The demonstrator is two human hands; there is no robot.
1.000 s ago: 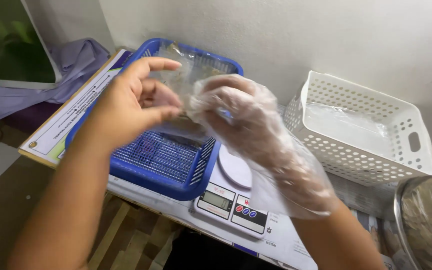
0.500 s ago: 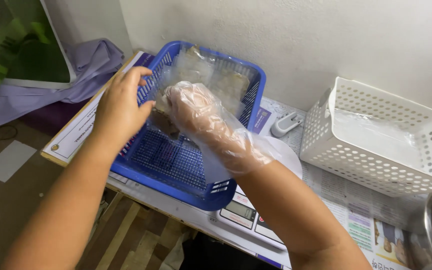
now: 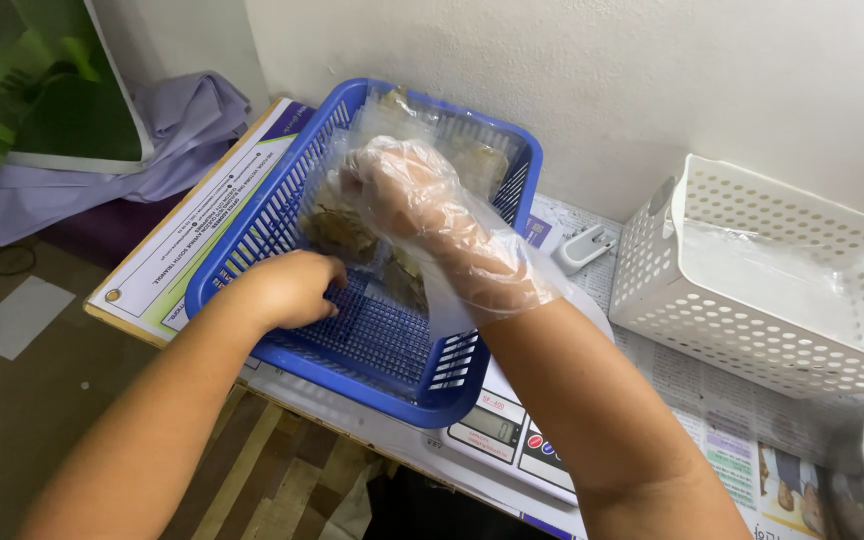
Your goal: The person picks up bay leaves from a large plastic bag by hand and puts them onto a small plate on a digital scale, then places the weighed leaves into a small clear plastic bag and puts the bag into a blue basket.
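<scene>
The right hand (image 3: 407,190), inside a loose clear plastic glove (image 3: 472,255), hangs over the middle of the blue basket (image 3: 252,235) with its fingers curled together into a loose fist; whether they pinch anything cannot be told through the crinkled film. The bare left hand (image 3: 287,290) lies lower, fingers bent and resting on the basket's mesh floor near the front wall, gripping nothing that shows.

Between and beyond the hands lie clear packets of brown dried matter (image 3: 337,232), flat on the floor of the basket, more of them stacked toward the far end by the wall. The basket is oblong; its long axis runs from the near right corner up and away to the far left, and its near corner sits on a white digital scale (image 3: 512,435) with a grey display and coloured buttons.

Left of the basket lies a long white printed sheet with a green and purple border (image 3: 192,225); right of it stands a white perforated basket (image 3: 782,285) on newspaper (image 3: 742,430).
</scene>
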